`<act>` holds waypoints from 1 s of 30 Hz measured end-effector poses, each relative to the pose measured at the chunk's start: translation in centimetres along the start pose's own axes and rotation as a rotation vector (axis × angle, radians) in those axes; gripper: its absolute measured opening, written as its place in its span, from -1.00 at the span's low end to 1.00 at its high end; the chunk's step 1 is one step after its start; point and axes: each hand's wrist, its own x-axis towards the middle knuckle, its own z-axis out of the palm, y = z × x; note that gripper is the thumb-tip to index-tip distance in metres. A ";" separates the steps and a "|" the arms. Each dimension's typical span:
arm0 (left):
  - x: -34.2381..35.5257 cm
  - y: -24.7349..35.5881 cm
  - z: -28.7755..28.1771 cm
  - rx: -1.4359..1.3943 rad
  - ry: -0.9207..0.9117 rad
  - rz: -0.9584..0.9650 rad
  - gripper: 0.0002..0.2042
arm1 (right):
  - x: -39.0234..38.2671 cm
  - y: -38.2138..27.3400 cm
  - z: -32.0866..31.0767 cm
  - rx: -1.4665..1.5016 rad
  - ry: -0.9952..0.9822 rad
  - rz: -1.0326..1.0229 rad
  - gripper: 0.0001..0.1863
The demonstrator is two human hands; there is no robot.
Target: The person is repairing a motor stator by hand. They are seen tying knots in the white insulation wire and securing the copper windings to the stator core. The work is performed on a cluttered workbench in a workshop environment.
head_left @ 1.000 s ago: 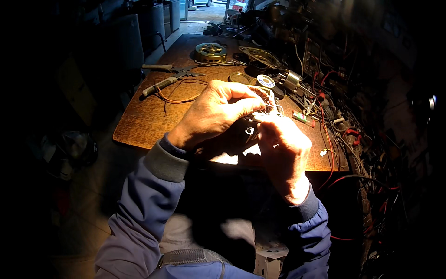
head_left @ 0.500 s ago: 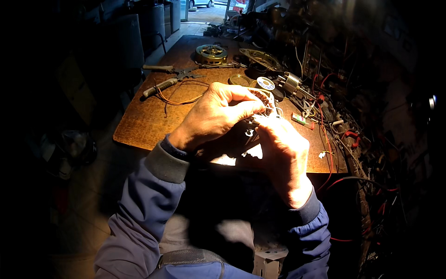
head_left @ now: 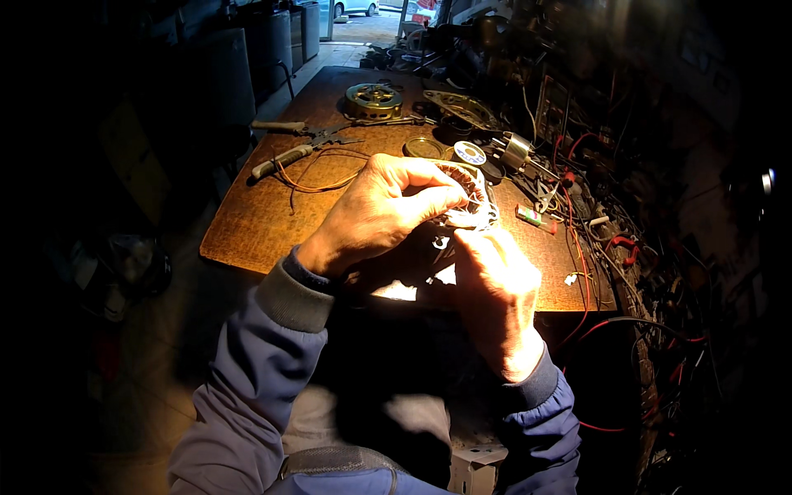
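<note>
Over near half of wood table (head_left: 239, 235), L hand (head_left: 375, 210): thumb + index pinched tog. at motor stator (head_left: 477, 216) w/ copper windings; can't tell what's btwn tips. R hand (head_left: 499, 276) curled at stator's near rim; glare, can't tell if gripping. Stator btwn hands. Just beyond: spool w/ wht/blue face (head_left: 479, 154), rotor (head_left: 516, 151) to R. Farther L: pale-handled pliers (head_left: 289, 159), orange wire (head_left: 318, 190). Far end: rnd gold motor cover (head_left: 373, 106).
</note>
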 end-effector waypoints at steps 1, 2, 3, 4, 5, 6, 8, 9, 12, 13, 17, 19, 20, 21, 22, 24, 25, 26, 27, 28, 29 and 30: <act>0.0 0.0 0.0 0.001 0.007 0.002 -0.86 | 0.0 0.0 0.0 0.014 0.006 0.005 -0.72; 0.0 0.0 0.0 -0.015 0.003 -0.006 -0.86 | 0.1 0.1 0.1 0.049 0.022 0.023 -0.72; -0.1 0.0 0.0 -0.031 0.001 -0.015 -0.86 | 0.1 0.1 0.1 0.085 0.038 0.040 -0.73; -0.1 0.0 0.0 -0.046 -0.001 -0.024 -0.87 | 0.1 0.0 0.2 0.125 0.042 0.119 -0.75; -0.1 0.1 0.1 -0.042 0.000 -0.027 -0.87 | 0.1 -0.1 0.3 0.163 0.048 0.199 -0.77; -0.1 0.2 0.1 -0.038 0.001 -0.029 -0.87 | 0.2 -0.2 0.3 0.203 0.054 0.279 -0.78; -0.2 0.2 0.2 -0.002 0.009 0.003 -0.86 | 0.4 -0.3 0.4 0.200 0.076 0.330 -0.83; -0.2 -0.2 0.1 0.029 0.015 0.037 -0.86 | 0.4 0.0 0.5 0.213 0.063 0.344 -0.83; -0.1 -0.4 0.1 0.050 0.005 0.055 -0.87 | 0.3 1.0 0.6 0.204 0.043 0.282 -0.81; -0.2 -0.1 0.2 0.006 -0.010 0.015 -0.88 | 0.3 1.3 0.6 0.191 0.039 0.243 -0.81; -0.2 -1.0 -0.3 0.100 0.009 0.097 -0.93 | 1.3 0.4 -1.1 0.170 -0.029 0.190 -0.78; -0.5 -0.7 0.0 0.134 0.039 0.102 -0.94 | 1.3 -0.2 -2.2 0.073 -0.064 0.176 -0.73; -0.5 -0.4 0.2 0.219 0.054 0.125 -0.94 | 1.4 -0.5 -3.0 0.061 -0.069 0.160 -0.72; -0.5 -0.7 0.0 0.283 0.052 0.195 -0.94 | 1.3 -0.5 -3.5 0.072 -0.045 0.155 -0.67; -0.6 -1.0 -0.1 0.348 0.052 0.263 -0.94 | 1.1 -0.5 -4.0 0.115 -0.045 0.130 -0.69; -0.7 -1.3 -0.2 0.394 0.067 0.345 -0.93 | 1.6 -0.3 -4.9 0.263 -0.005 0.156 -0.75; -0.7 -1.1 -0.1 0.422 0.075 0.351 -0.92 | 1.9 0.3 -4.9 0.305 0.012 0.152 -0.80; -0.8 -0.9 0.0 0.449 0.084 0.353 -0.91 | 2.1 0.6 -5.0 0.318 -0.053 0.157 -0.80; -0.8 -1.3 -0.1 0.482 0.101 0.383 -0.89 | 2.4 0.6 -5.3 0.330 -0.119 0.161 -0.81; -1.1 -1.5 -0.1 0.505 0.119 0.381 -0.87 | 2.8 0.7 -5.6 0.343 -0.185 0.165 -0.81; -1.4 -1.2 0.0 0.563 0.106 0.387 -0.86 | 3.1 0.8 -5.9 0.384 -0.228 0.093 -0.82; -1.5 -0.7 0.1 0.620 0.092 0.393 -0.85 | 3.1 1.1 -6.0 0.462 -0.223 0.052 -0.81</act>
